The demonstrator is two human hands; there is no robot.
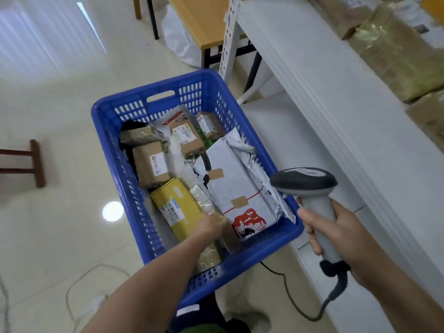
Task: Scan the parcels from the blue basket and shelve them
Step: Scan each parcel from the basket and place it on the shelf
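Observation:
The blue basket (pixel 115 150) stands on the floor and holds several parcels. Among them are a yellow box (pixel 176 207) with a barcode label, a large white mailer (pixel 236 186) with a red picture, and brown cardboard boxes (pixel 150 164). My left hand (pixel 211 227) reaches into the near part of the basket and grips a brownish taped parcel (pixel 222 221) beside the yellow box; its fingertips are hidden. My right hand (pixel 336 234) holds a grey barcode scanner (pixel 310 186) by the handle, to the right of the basket, head pointing left.
A white metal shelf (pixel 324 104) runs along the right, with brown and gold-wrapped parcels (pixel 394 51) on its upper level. The scanner cable (pixel 302 306) trails over the floor. A wooden table (pixel 204 22) stands behind the basket, and dark chair legs (pixel 36 162) at the left.

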